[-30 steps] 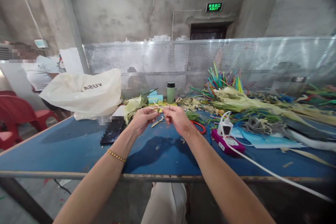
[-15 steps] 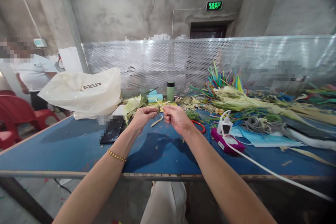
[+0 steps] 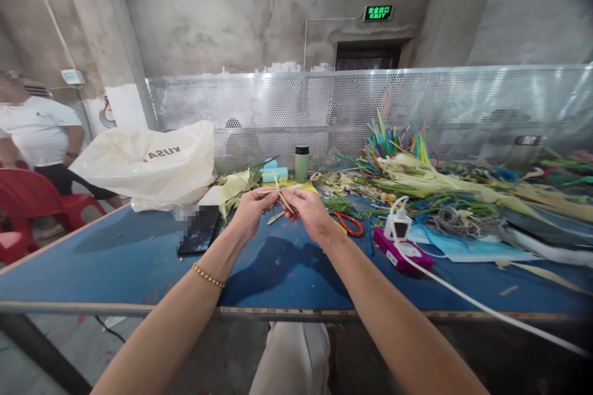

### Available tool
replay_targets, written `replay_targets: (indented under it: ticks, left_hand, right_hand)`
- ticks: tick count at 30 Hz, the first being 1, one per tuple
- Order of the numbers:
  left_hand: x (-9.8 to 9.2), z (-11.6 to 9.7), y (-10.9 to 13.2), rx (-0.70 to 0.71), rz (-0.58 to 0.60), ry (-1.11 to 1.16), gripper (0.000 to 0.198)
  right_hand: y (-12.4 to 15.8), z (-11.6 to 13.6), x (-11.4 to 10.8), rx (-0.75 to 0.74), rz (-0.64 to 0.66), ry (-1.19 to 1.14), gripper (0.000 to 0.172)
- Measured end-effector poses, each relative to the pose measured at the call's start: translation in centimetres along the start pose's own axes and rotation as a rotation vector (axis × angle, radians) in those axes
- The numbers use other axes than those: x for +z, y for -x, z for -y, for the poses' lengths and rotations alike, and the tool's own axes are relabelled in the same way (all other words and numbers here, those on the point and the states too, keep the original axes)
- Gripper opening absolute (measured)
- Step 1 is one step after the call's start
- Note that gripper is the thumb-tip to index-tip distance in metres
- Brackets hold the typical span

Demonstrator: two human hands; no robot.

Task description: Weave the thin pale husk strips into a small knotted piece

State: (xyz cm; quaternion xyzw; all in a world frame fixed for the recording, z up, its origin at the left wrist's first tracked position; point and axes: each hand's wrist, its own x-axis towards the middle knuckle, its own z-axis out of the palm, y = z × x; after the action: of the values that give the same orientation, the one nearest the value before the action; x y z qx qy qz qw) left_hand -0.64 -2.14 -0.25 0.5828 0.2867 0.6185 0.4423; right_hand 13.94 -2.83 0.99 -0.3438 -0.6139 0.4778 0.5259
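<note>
Above the blue table [image 3: 139, 271], both hands meet over a thin pale-yellow husk strip [image 3: 277, 181]. One end of it sticks up between the fingertips. My left hand [image 3: 251, 212], below a gold bead bracelet [image 3: 208, 275], pinches the strip between thumb and forefinger. Fingers curled, my right hand [image 3: 309, 211] grips the strip close beside the left. Its lower end partly disappears behind the right fingers. A loose dry husk piece [image 3: 275, 218] lies on the table just beyond the hands. Red-handled scissors [image 3: 351, 224] rest to the right.
A white plastic bag [image 3: 152, 160] and dark tablet-like object [image 3: 199, 231] are at left. Behind stand a green bottle [image 3: 301, 165] and perforated metal screen [image 3: 194, 105]. Corn husks [image 3: 412, 174], wire coils [image 3: 456, 221] and a purple charger box [image 3: 401, 251] with white cable occupy the right.
My right hand has turned and come nearer the left, and the strip now stands up at a slant between them. At far left, the person in white has shifted.
</note>
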Motion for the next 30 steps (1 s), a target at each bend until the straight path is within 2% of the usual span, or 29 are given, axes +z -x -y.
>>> replay_targets:
  ticks: [3, 6, 11, 17, 24, 30]
  left_hand:
    - [0.2, 0.0, 0.1, 0.014, -0.005, 0.016, 0.026]
    - [0.3, 0.2, 0.1, 0.006, 0.046, 0.036, 0.028]
    - [0.2, 0.3, 0.1, -0.011, 0.096, 0.109, 0.025]
    - [0.6, -0.2, 0.5, -0.061, 0.114, 0.186, 0.024]
    - [0.8, 0.2, 0.3, -0.049, 0.079, 0.227, 0.022]
    - [0.7, -0.2, 0.4, -0.044, 0.100, 0.236, 0.022]
  right_hand:
    - [-0.3, 0.0, -0.2, -0.052, -0.105, -0.017, 0.033]
    - [-0.8, -0.2, -0.6, -0.034, -0.155, -0.068, 0.031]
    - [-1.2, -0.5, -1.0, 0.129, -0.103, -0.167, 0.034]
    - [-1.2, -0.7, -0.8, -0.015, -0.102, -0.188, 0.032]
    - [-1.2, -1.0, -0.5, -0.037, -0.142, -0.167, 0.028]
    - [-1.1, -0.6, -0.6, -0.055, -0.103, -0.096, 0.029]
